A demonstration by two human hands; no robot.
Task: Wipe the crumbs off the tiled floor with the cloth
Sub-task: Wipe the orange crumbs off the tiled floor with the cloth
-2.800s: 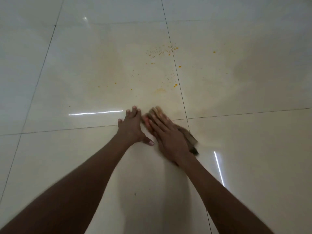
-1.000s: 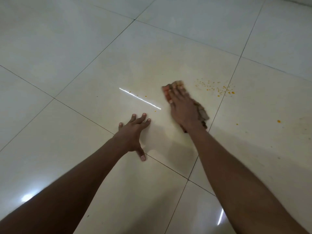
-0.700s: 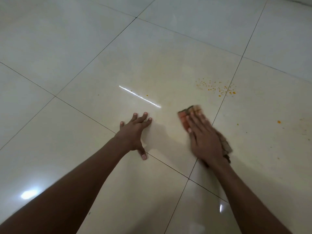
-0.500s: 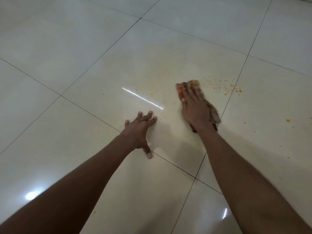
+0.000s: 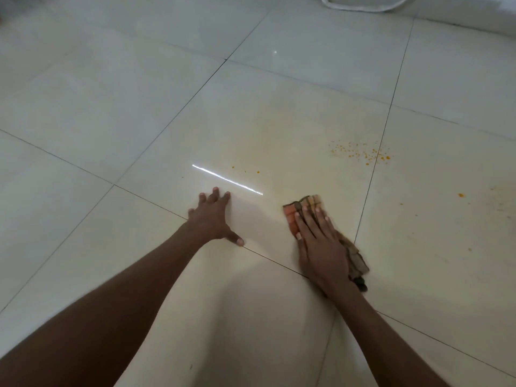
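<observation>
Crumbs (image 5: 360,153) — small orange specks — lie scattered in a loose band on the glossy cream-coloured tiled floor (image 5: 111,101), close to a dark grout line that runs toward the camera, and well ahead of the folded checked cloth in orange and brown (image 5: 304,205). A few more orange specks (image 5: 245,170) sit near a bright streak of reflected light ahead of the left hand, and a few stray ones (image 5: 460,195) lie off to the right on the neighbouring tile. The right hand (image 5: 321,247) lies flat on the cloth with its fingers straight and close together, pressing it to the floor; the cloth's front edge shows beyond the fingertips and a crumpled brown end trails out by the wrist, just beside the grout line. The left hand (image 5: 212,219) rests palm down on the bare tile, fingers spread and thumb out to the side, well apart from the cloth and holding nothing. Between the cloth and the main band of crumbs the tile is open, as is the tile on the far side of the grout line. Both forearms reach in from the bottom edge. At the far top of the view a pale curved rim (image 5: 363,7) stands on the floor — what it belongs to cannot be told.
</observation>
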